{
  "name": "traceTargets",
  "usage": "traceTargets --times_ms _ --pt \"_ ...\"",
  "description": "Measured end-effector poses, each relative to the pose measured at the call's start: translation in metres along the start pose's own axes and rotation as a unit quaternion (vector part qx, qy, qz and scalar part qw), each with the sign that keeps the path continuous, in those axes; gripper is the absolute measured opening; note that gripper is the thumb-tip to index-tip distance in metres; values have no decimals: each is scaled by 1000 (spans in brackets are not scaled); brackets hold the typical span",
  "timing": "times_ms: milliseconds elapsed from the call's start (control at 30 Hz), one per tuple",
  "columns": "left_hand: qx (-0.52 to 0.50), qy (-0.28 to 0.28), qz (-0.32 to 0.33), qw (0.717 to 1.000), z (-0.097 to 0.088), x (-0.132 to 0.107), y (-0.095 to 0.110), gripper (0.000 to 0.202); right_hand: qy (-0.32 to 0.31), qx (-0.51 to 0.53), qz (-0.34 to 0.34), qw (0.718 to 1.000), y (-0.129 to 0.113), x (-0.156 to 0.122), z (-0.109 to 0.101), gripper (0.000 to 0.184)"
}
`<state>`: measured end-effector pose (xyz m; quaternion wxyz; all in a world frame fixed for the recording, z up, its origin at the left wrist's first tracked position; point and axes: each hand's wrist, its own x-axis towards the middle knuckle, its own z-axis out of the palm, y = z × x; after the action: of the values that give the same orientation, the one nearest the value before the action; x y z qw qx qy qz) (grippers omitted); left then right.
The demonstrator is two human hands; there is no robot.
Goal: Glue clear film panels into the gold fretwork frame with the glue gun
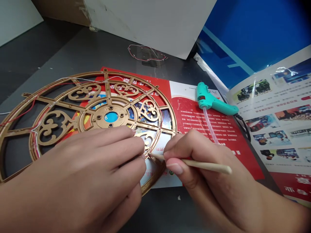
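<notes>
A round gold wheel frame [106, 76] with spokes and scrollwork lies in front of me, red and white wires [35, 139] running along its rings. My left hand [104, 171] lies over its near side, fingers bent and pressed together against it; the thumb and what is under the fingertips are hidden. Pinched between the thumb and fingers of my right hand [201, 158] is a thin wooden stick [209, 166]. Its narrow tip points left and touches, or nearly touches, the wheel's inner ring by the wires, close to my left fingertips.
A teal glue gun [213, 102] with a clear glue stick [210, 124] rests on a red and white printed sheet [179, 111] beneath the wheel. Another loop of thin wire [147, 60] lies behind. White panels [150, 22] stand at the back, and an upright printed booklet [279, 129] at right.
</notes>
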<state>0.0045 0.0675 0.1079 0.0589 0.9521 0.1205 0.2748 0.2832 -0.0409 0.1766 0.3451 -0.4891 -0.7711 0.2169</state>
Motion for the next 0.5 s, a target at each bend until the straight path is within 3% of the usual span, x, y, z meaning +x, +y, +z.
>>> traceTargets --times_ms 133,500 --pt "19 -5 5 1000 2 -8 -3 13 -4 -6 -2 1000 0 -1 2 43" --pt "15 18 3 1000 3 3 1 13 -6 -20 3 1000 -1 -1 2 47"
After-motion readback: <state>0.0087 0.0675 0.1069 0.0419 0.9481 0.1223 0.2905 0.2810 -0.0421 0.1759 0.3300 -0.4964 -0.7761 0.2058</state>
